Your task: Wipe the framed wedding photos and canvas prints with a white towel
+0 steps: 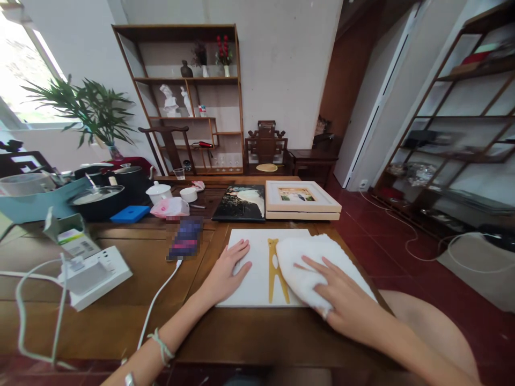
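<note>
A white canvas board (257,252) with a yellow painted figure (277,271) lies flat on the wooden table (132,321) in front of me. My left hand (227,271) rests flat on the board's left part, fingers stretched out. My right hand (333,297) lies on a white cloth (309,257) that covers the board's right part, fingers spread and pressing down on it.
Behind the board lie a dark painting (241,202) and a stacked framed picture (300,199). A blurred phone (185,238) with a white cable (155,305) sits to the left, beyond it a white power strip (94,273), pots (100,201), cups (159,192) and a pink bag (171,208).
</note>
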{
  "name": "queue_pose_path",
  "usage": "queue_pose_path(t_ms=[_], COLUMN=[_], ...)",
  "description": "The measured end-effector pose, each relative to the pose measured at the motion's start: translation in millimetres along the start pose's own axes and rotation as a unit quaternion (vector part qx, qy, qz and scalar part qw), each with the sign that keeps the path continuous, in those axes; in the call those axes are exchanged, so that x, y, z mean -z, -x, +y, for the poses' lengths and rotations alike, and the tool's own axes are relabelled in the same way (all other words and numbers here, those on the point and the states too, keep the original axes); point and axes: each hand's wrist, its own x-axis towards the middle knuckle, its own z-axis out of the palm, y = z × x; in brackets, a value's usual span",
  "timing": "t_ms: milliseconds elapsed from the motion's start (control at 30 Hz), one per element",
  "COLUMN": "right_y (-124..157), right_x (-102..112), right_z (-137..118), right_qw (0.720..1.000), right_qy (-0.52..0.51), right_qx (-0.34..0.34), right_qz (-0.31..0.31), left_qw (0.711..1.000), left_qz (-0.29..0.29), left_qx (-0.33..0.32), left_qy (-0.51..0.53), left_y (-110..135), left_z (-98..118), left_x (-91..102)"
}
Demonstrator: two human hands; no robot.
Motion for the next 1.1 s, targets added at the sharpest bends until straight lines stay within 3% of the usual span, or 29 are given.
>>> queue_pose_path(t_ms=[167,300,433,700,800,900,1100], right_y=[-61,-80,-61,25,31,11,-56], right_x=[-12,-15,-8,22,25,16,-8], right_z=[42,51,37,-23,-25,-9,35], right_qw=[0.998,0.999,0.999,0.997,0.997,0.998,0.999], right_qy=[-0.001,0.002,-0.008,-0.042,-0.038,-0.037,-0.02], right_qx=[-0.015,-0.022,-0.032,0.027,0.02,-0.009,-0.002], right_qz=[0.062,0.048,0.003,-0.051,-0.06,-0.051,0.048], left_qw=[1.0,1.0,0.999,0.999,0.999,0.999,1.0], left_qz=[0.001,0.012,0.032,0.039,0.034,0.03,0.015], left_qx=[-0.005,-0.011,-0.003,-0.003,-0.002,-0.004,-0.005], left_qy=[-0.001,0.004,0.017,0.02,0.017,0.012,0.009], left_y=[0,-1,-2,-3,-3,-2,-2], left_z=[1,0,-3,-4,-3,-2,0], left_x=[2.8,1.9,-0.9,-3.9,-3.6,-2.4,0.4])
